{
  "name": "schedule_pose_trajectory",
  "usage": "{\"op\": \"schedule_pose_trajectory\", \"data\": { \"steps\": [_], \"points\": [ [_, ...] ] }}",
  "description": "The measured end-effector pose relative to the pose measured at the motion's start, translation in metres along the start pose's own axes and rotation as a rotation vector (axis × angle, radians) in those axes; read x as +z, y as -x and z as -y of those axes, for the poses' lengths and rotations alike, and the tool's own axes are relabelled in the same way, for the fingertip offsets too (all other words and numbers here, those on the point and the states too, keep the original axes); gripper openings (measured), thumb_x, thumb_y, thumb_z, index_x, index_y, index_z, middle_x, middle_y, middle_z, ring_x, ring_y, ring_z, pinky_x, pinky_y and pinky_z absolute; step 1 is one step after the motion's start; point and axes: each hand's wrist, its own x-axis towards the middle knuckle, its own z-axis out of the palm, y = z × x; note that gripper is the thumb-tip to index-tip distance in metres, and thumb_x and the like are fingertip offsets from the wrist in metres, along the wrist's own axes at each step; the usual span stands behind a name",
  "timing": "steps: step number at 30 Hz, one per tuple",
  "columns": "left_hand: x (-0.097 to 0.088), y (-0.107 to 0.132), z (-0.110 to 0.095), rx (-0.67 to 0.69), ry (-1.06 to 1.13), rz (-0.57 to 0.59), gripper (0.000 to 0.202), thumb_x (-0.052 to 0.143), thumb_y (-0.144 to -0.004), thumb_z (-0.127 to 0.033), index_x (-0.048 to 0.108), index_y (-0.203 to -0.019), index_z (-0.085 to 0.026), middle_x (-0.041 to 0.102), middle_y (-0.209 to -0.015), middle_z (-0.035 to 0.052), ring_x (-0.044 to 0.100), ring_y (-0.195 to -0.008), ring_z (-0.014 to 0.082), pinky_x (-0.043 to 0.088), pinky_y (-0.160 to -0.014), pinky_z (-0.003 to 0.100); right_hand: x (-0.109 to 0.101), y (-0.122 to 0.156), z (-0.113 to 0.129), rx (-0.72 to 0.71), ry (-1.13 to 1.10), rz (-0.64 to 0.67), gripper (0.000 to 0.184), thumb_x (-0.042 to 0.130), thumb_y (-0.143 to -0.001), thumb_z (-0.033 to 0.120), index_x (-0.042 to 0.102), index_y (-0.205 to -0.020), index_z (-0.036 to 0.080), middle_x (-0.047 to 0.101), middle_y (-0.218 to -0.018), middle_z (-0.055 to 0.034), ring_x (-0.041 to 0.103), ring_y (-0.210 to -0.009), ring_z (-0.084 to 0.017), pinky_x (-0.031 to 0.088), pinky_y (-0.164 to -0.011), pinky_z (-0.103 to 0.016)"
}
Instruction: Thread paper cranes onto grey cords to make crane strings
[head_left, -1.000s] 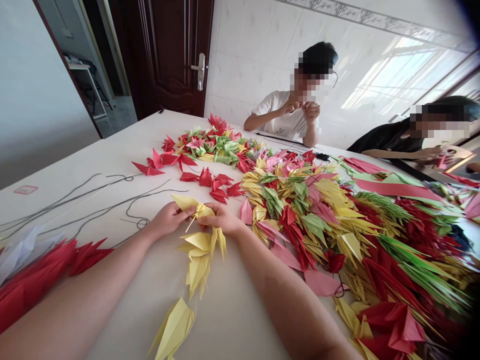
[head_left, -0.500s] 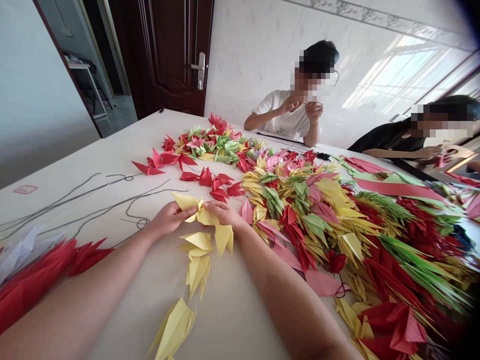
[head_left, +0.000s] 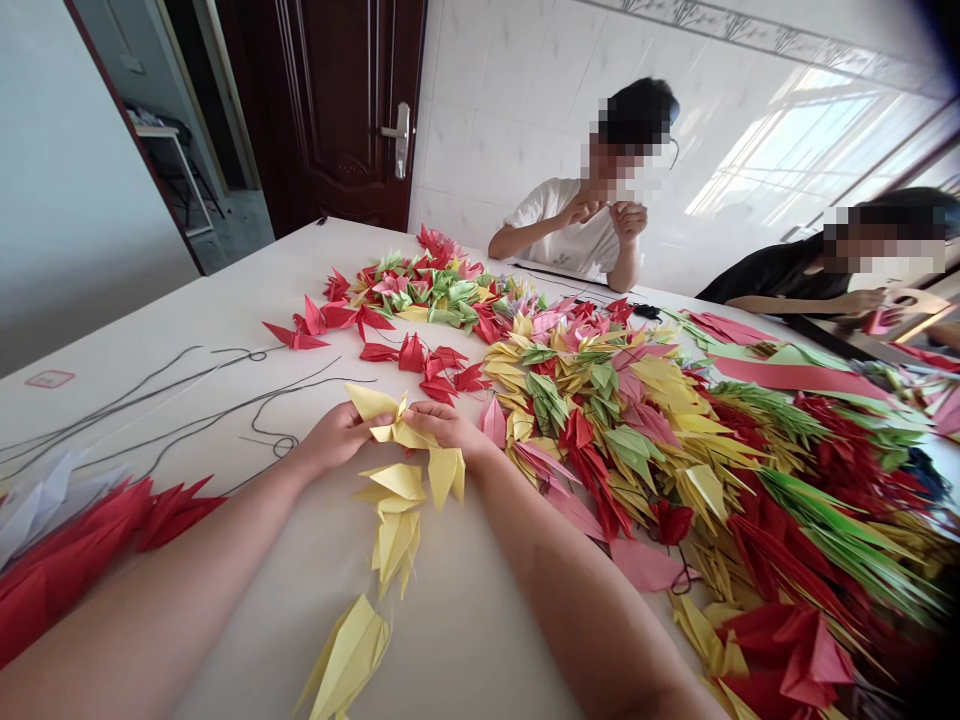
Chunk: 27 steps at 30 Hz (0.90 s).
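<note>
My left hand (head_left: pixel 339 437) and my right hand (head_left: pixel 448 427) both pinch a yellow paper crane (head_left: pixel 390 418) just above the white table (head_left: pixel 225 320). Under my hands a string of yellow paper cranes (head_left: pixel 396 510) trails toward me, and one of them (head_left: pixel 445 474) hangs right below my right fingers. Another yellow folded piece (head_left: pixel 349 655) lies nearer the front edge. Both hands have fingers closed on the paper.
A big heap of red, yellow, green and pink paper cranes (head_left: pixel 637 430) covers the right half. Red cranes (head_left: pixel 82 545) lie at left, grey threads (head_left: pixel 187 400) beyond them. Two people (head_left: pixel 581 225) sit at the far side folding paper. A dark door (head_left: pixel 337 110) stands behind.
The yellow crane under my right hand has slid from the middle of the string to the right, below my right fingers. My hands moved slightly up the table.
</note>
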Motion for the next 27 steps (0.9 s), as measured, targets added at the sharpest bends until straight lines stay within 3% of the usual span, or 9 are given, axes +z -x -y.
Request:
{"op": "schedule_pose_trajectory", "data": {
  "steps": [7, 16, 27],
  "points": [
    [0.0014, 0.0008, -0.0019, -0.031, 0.04, 0.009, 0.042, 0.06, -0.065, -0.052, 0.064, -0.087, -0.016, 0.068, -0.083, 0.0069, 0.061, -0.079, 0.0271, 0.047, -0.065, 0.033, 0.0015, 0.0007, 0.0006, 0.009, 0.013, -0.04, 0.027, 0.073, -0.059, 0.04, 0.061, -0.069, 0.018, 0.054, -0.061, 0.0027, 0.053, -0.055, -0.009, 0.047, -0.054, -0.024],
    [0.0028, 0.0011, -0.0021, -0.022, -0.043, 0.008, 0.036, 0.062, -0.065, -0.049, 0.065, -0.08, -0.016, 0.068, -0.077, 0.0048, 0.06, -0.075, 0.0252, 0.045, -0.064, 0.031, -0.0026, -0.0035, -0.0037, 0.002, 0.024, -0.027, 0.028, 0.072, -0.059, 0.043, 0.059, -0.067, 0.019, 0.055, -0.06, 0.002, 0.054, -0.054, -0.011, 0.047, -0.053, -0.025],
    [0.0025, -0.0003, 0.0, -0.016, -0.016, 0.059, 0.039, 0.061, -0.067, -0.047, 0.065, -0.09, -0.015, 0.068, -0.08, 0.0064, 0.061, -0.077, 0.0262, 0.046, -0.065, 0.033, -0.008, -0.0077, -0.0076, 0.026, 0.015, -0.011, 0.028, 0.069, -0.061, 0.042, 0.057, -0.069, 0.019, 0.058, -0.06, 0.0022, 0.057, -0.052, -0.011, 0.045, -0.05, -0.024]
  ]
}}
